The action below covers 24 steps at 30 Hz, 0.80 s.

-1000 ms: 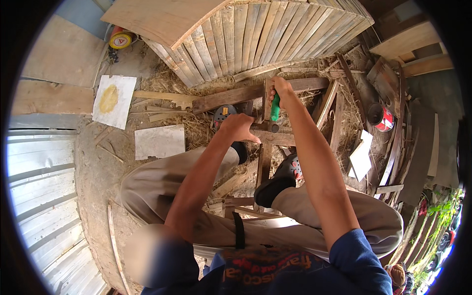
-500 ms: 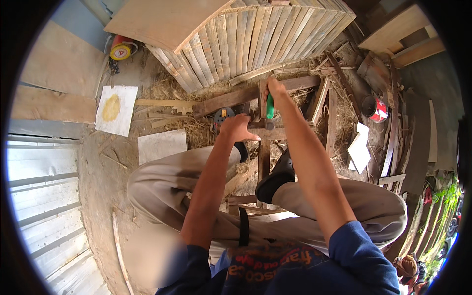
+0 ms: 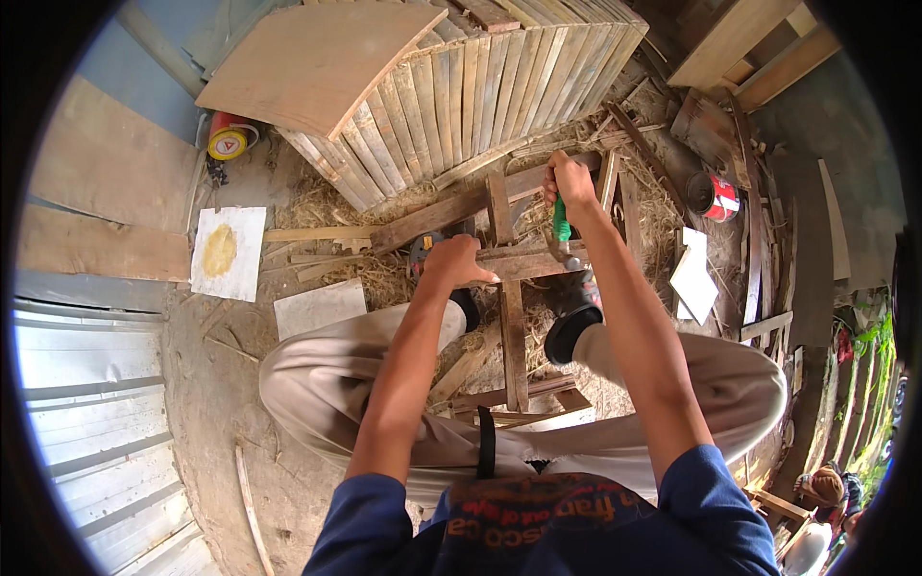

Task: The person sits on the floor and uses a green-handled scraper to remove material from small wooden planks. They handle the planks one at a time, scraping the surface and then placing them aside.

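My right hand (image 3: 573, 182) is closed around the green handle of a hammer (image 3: 562, 223). The hammer's metal head hangs down beside the right end of a short wooden board (image 3: 526, 261). At the board's left end is my left hand (image 3: 451, 261), gripping it with the thumb stretched along the near edge; the other fingers are partly hidden. This board lies across a longer upright-running wooden strip (image 3: 514, 336), forming a cross. A dark round thing (image 3: 423, 248) with an orange mark sits just left of my left hand, partly covered by it.
A slatted wooden structure (image 3: 480, 96) stands at the back, a plywood sheet (image 3: 317, 62) on it. White boards (image 3: 229, 254) lie at left, and a red can (image 3: 713, 197) at right. Wood scraps and shavings cover the ground between my legs. Corrugated metal (image 3: 91, 384) lines the left side.
My right hand and the hammer have moved right, and the hammer head is now at the board's right end. My right foot has shifted right. The left hand keeps its place at the board.
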{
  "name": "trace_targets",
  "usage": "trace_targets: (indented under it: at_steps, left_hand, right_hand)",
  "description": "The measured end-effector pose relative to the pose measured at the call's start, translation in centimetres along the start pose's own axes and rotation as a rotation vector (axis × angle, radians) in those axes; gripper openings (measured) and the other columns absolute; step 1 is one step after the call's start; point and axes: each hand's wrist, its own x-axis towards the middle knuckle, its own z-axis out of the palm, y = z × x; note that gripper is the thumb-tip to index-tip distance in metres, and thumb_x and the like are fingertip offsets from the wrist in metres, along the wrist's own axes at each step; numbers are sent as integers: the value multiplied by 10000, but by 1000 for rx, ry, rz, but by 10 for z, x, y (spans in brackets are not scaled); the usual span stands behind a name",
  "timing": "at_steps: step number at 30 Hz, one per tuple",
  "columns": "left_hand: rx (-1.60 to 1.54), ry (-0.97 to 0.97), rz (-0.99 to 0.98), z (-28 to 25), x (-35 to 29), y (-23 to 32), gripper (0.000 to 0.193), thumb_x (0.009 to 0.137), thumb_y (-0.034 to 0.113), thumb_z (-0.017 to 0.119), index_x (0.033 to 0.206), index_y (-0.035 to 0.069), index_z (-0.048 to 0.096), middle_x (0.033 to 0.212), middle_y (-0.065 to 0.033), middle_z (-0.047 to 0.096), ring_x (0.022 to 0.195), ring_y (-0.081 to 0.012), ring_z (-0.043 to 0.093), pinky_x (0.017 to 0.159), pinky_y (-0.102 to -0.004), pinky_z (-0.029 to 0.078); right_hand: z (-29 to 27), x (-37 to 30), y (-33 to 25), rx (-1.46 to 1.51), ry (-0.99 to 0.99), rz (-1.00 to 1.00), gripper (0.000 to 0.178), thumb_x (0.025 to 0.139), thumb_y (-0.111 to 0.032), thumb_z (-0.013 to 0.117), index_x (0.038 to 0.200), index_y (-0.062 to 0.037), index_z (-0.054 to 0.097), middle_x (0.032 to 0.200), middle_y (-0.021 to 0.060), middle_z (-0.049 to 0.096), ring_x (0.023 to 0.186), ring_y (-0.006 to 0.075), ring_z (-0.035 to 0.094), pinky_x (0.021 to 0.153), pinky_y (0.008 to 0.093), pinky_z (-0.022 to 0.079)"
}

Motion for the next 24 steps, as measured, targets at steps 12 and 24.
trace_targets:
  at_steps: [12, 24]
  left_hand:
    - [-89, -48, 29, 5, 15, -18, 928, 576, 568, 879, 1273, 9, 627, 1284, -224, 617, 1197, -380, 584, 980, -444, 482]
    - [-137, -170, 67, 6, 27, -35, 1004, 572, 544, 878, 1373, 33, 553, 1414, -206, 519, 1329, -354, 475, 1087, -436, 412]
  right_hand:
    - [32, 54, 49, 97, -84, 398, 242, 882, -221, 482, 691, -96, 402, 565, 24, 394, 471, 166, 358, 478, 360, 341]
    - [68, 97, 83, -124, -208, 537, 267, 908, -257, 449, 697, -95, 425, 550, 16, 402, 429, 146, 361, 439, 352, 346]
